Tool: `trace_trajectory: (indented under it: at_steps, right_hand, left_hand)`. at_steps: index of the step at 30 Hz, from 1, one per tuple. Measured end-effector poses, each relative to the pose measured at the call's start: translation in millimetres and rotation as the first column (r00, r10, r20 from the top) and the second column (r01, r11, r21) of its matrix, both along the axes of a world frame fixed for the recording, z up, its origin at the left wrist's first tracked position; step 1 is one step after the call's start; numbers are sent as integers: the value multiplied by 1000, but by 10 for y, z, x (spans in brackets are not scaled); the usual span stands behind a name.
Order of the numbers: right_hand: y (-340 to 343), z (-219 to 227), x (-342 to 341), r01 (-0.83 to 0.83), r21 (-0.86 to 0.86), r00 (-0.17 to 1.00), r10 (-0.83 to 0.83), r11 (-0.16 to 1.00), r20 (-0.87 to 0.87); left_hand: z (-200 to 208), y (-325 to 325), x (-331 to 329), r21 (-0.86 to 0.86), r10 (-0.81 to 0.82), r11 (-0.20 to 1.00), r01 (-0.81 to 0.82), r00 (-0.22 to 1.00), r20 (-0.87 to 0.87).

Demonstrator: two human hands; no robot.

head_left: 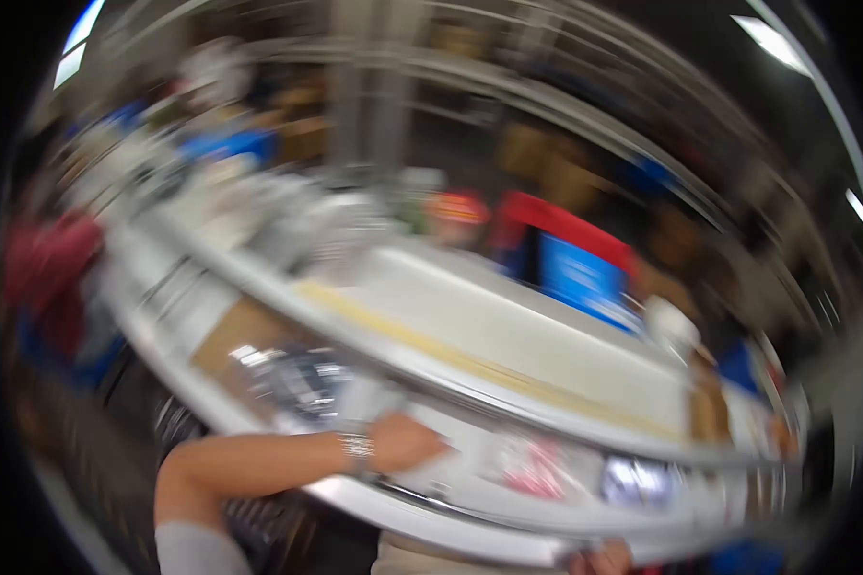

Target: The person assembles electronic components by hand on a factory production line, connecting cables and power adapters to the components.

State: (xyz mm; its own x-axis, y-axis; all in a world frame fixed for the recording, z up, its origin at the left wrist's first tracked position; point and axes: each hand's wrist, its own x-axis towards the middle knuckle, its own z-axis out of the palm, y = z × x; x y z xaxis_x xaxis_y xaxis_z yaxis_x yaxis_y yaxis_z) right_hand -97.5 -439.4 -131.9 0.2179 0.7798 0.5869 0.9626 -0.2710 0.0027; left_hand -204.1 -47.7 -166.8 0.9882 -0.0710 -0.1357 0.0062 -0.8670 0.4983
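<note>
The whole picture is smeared by motion. My left hand (408,444), with a metal watch (357,448) on its wrist, reaches across the white worktable; its fingers are too blurred to read. Just right of it lies a pink-and-white item (532,468) that seems to be in clear plastic. Farther right is a phone-like item with a bright face (636,481). Left of my hand, a shiny clear plastic bundle with dark contents (302,381) rests on brown cardboard (235,335). My right hand (604,558) is at the table's near edge, partly cut off, its fingers indistinct.
Behind the table runs a raised white shelf (508,321) with a yellow strip along its front. On it stand a red-and-blue box (580,273) and several white bundles. Metal racks with boxes fill the back. At far left a person in red (53,273) is near the table.
</note>
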Motion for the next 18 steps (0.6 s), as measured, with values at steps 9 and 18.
trace_trajectory:
  at_steps: [9, 18]
  right_hand:
    - [-1001, -415, -667, -338, 136, 842, 364, 931, -399]
    - [-1626, -1557, -389, 259, -373, 653, -446, 891, -612]
  left_hand:
    - [437, 122, -117, 412, -249, 905, -103, 657, 712]
    - [-801, -2485, -405, 4, -208, 978, 209, 974, 85]
